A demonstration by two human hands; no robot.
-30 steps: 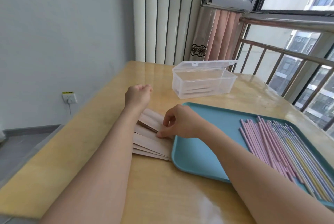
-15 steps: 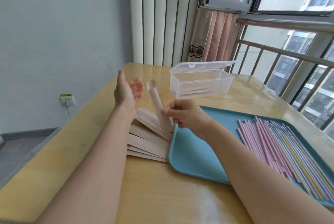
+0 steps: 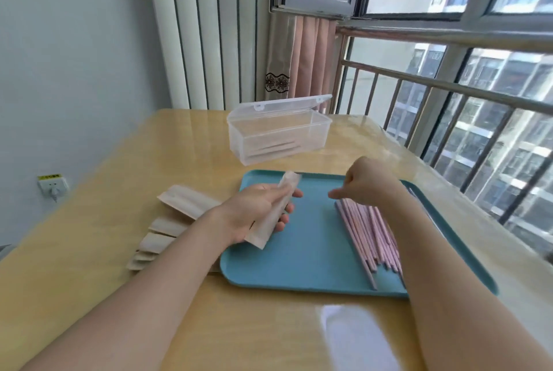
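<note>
The worktop [image 3: 269,325] bears a tray [image 3: 311,251] with straws [image 3: 368,236] on its right side. Left hand [image 3: 254,212] grips a sleeve [image 3: 263,233] above the tray. Right hand [image 3: 368,182] curls at the straws' far ends, and I cannot tell if it pinches one. Straws look light, stiff and prone to roll, so pinch one near its end.

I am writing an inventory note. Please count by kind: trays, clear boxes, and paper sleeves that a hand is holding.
Teal tray: 1
Clear box: 1
Paper sleeve held in the left hand: 1
Total: 3
</note>
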